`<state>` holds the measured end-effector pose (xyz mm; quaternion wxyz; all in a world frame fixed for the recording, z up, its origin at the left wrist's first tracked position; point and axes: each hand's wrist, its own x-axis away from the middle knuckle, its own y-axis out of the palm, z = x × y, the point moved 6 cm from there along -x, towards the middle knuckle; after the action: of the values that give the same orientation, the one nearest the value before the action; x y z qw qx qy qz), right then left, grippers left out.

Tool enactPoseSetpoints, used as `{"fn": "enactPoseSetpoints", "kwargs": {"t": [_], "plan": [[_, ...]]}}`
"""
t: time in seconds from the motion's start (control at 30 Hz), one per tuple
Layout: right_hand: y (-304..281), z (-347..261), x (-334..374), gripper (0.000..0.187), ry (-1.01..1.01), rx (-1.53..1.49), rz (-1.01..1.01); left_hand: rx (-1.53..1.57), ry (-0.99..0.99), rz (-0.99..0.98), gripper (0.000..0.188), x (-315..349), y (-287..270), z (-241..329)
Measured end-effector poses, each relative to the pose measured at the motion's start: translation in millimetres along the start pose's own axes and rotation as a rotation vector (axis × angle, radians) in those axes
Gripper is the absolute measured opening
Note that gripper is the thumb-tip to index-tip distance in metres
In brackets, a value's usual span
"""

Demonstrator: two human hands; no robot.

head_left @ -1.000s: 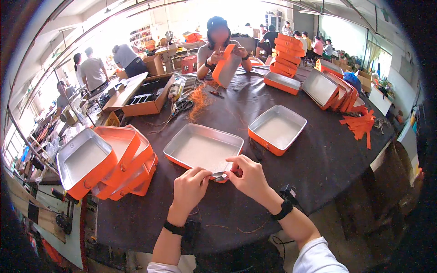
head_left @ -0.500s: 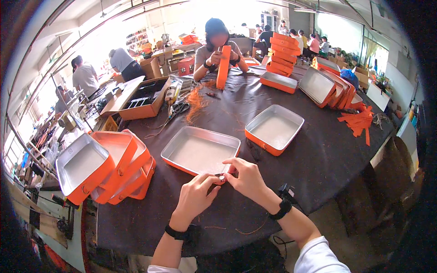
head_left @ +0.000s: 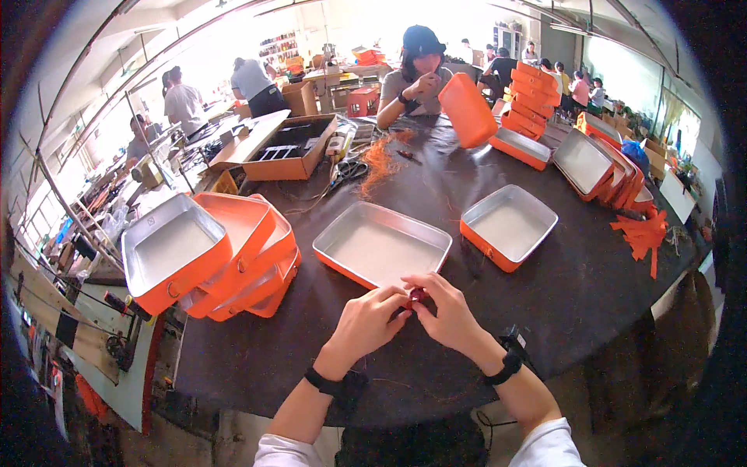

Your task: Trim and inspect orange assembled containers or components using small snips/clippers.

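My left hand (head_left: 373,317) and my right hand (head_left: 451,313) meet at the near edge of a shallow orange case shell (head_left: 381,241) with a silvery lining. Both are closed, fingertips pinched round a small dark red thing (head_left: 418,295); its kind is too small and covered to tell. The shell lies on the dark table cover with its hollow side up. Just right of it sits a second orange shell (head_left: 510,226), also hollow side up, apart from my hands.
Stacked orange shells (head_left: 210,257) lean at the left. More stand at the far right (head_left: 533,101), near orange strips (head_left: 642,236). A co-worker (head_left: 420,78) sits opposite, holding an orange shell (head_left: 468,113). A cardboard box (head_left: 292,148) and scissors (head_left: 348,173) lie at the far left.
The whole view has shifted, so things sit farther right in the picture. My hands remain together on the small thing, now turned differently. The co-worker's shell has swung from edge-on to broad side.
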<state>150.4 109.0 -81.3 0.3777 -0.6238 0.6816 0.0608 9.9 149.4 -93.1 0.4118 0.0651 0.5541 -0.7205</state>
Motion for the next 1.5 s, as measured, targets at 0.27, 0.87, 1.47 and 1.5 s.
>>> {"fn": "enactPoseSetpoints", "kwargs": {"t": [0.27, 0.87, 1.47, 1.5], "plan": [[4.8, 27.5, 3.5, 0.027, -0.058, 0.35, -0.101, 0.012, -0.098, 0.045, 0.017, 0.2, 1.0, -7.5], [9.8, 17.6, 6.8, 0.027, 0.03, 0.44, -0.206, 0.084, -0.071, -0.023, 0.026, 0.1, 4.1, -2.6], [10.6, 38.2, 13.5, 0.018, 0.228, 0.526, -0.469, -0.054, -0.051, -0.226, 0.02, 10.9, 32.7, -10.9], [10.5, 37.1, 14.0, 0.017, 0.224, 0.522, -0.472, -0.047, -0.051, -0.229, 0.02, 10.9, 33.0, -10.1]]}}
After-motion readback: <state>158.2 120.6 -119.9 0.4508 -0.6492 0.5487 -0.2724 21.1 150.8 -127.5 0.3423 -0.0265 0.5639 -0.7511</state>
